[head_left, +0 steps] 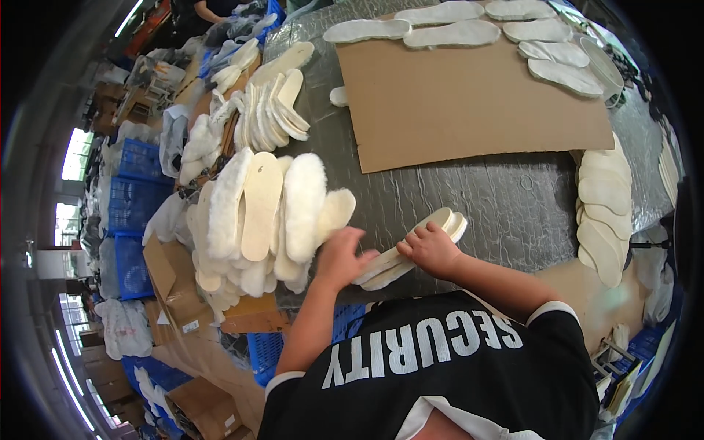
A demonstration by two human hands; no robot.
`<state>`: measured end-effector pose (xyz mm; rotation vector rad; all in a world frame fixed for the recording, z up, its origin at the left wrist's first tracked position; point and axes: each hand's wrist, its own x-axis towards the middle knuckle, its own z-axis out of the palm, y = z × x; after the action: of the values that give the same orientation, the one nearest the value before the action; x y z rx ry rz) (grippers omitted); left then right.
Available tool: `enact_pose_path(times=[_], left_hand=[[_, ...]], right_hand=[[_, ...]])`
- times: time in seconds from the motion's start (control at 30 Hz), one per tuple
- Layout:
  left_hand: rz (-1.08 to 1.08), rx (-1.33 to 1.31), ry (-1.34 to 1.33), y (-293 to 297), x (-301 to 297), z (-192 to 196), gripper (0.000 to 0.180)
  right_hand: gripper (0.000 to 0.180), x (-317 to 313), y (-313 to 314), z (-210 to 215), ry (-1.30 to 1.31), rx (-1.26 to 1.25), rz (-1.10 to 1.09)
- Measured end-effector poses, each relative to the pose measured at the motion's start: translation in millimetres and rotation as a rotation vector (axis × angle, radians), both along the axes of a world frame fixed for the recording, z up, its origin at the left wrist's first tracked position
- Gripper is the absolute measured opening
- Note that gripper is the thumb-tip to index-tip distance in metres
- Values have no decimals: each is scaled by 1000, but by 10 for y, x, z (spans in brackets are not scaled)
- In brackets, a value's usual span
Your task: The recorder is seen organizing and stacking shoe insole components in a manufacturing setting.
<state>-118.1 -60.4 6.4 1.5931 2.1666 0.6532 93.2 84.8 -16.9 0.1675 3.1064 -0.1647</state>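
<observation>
A small stack of cream insoles (386, 273) lies slantwise on the table near my body, fleece showing along its edges. My right hand (431, 251) is closed over the upper part of this stack, fingers curled across it. My left hand (342, 257), slightly blurred, is by the stack's lower left end with thumb and fingers apart and nothing visible in them. Just left of that hand rises a big heap of fleecy insoles (304, 209), some showing white pile and others a flat cream underside.
A brown cardboard sheet (469, 103) covers the table's far side, with several insoles (451, 34) along its far edge. Flat cream insole pieces (603, 198) overlap at the right. More insoles (268, 110) stand at far left. Blue crates (136, 191) and a cardboard box (172, 286) are left.
</observation>
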Motion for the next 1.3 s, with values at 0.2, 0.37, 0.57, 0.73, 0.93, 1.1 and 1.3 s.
enact_pose_path(times=[0.2, 0.37, 0.57, 0.73, 0.93, 1.1, 1.3], left_hand=[[516, -274, 537, -129, -605, 197, 81], [521, -129, 384, -245, -614, 319, 66], [341, -60, -1329, -548, -632, 182, 50], [93, -516, -1860, -526, -599, -559, 54], [93, -690, -1499, -446, -499, -847, 39], [-148, -585, 23, -296, -193, -380, 35], [-169, -159, 0, -585, -3, -73, 86]], right_hand=[[20, -263, -10, 83, -33, 8, 91], [12, -169, -223, 128, -11, -93, 204], [14, -66, -348, 57, 104, -82, 145], [18, -17, -340, 36, 284, -31, 172], [13, -158, -250, 44, 175, -28, 249], [11, -299, -327, 100, 1, -55, 286], [26, -352, -243, 142, 45, -86, 100]])
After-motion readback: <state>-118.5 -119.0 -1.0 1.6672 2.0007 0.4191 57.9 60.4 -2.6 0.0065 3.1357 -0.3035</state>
